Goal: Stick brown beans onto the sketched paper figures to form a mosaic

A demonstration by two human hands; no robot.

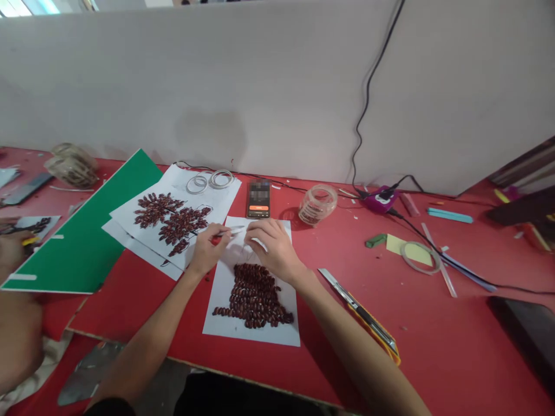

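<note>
A white sheet (221,315) lies in front of me on the red table (433,346), with a patch of dark brown seeds (255,297) stuck on it in rows. My left hand (208,245) is closed round a thin silvery strip (232,232) above the sheet's top edge. My right hand (273,245) rests on the sheet's upper part with its fingers curled, pinching the other end of that strip.
Left of me lie other white sheets with a seed picture (171,222), two tape rings (210,180) and a green board (82,237). Behind are a phone (259,198) and a clear jar (318,204). A utility knife (362,315) lies right. Another person's hand (13,248) is far left.
</note>
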